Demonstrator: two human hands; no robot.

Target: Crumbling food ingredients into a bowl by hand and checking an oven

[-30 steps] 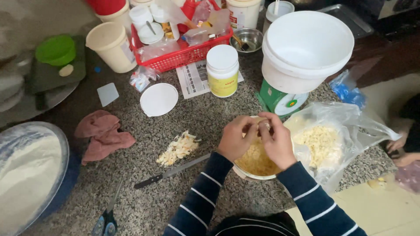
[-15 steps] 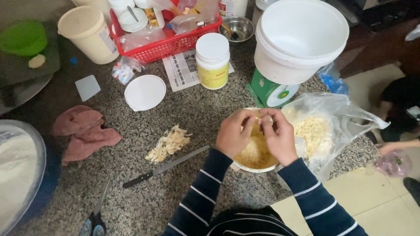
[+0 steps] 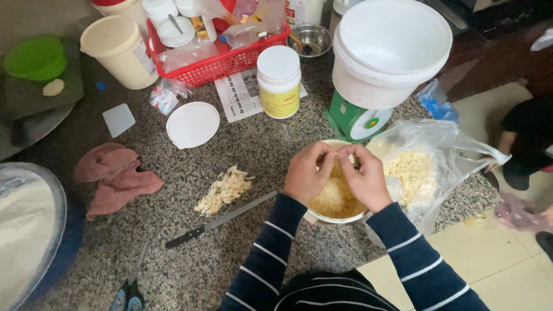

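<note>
Both hands meet over a cream bowl (image 3: 322, 217) of pale yellow shredded food on the speckled stone counter. My left hand (image 3: 306, 174) and my right hand (image 3: 364, 175) pinch together a small piece of that food above the bowl, fingertips touching. A heap of pale slivers (image 3: 224, 188) lies left of the bowl. A black-handled knife (image 3: 219, 220) rests between the heap and my left sleeve. A clear plastic bag (image 3: 423, 161) holding more pale shreds sits right of the bowl.
Behind the bowl stand a green scale (image 3: 354, 122) under a large white bucket (image 3: 391, 52), a white jar (image 3: 279, 80), a round white lid (image 3: 192, 124) and a red basket (image 3: 222, 55). A pink cloth (image 3: 115, 178) lies left, scissors (image 3: 131, 288) near me. Another person's sleeve (image 3: 527, 138) is at right.
The view has drifted slightly, so the counter sits lower and more to the right. My hands stay joined over the bowl, working the same piece.
</note>
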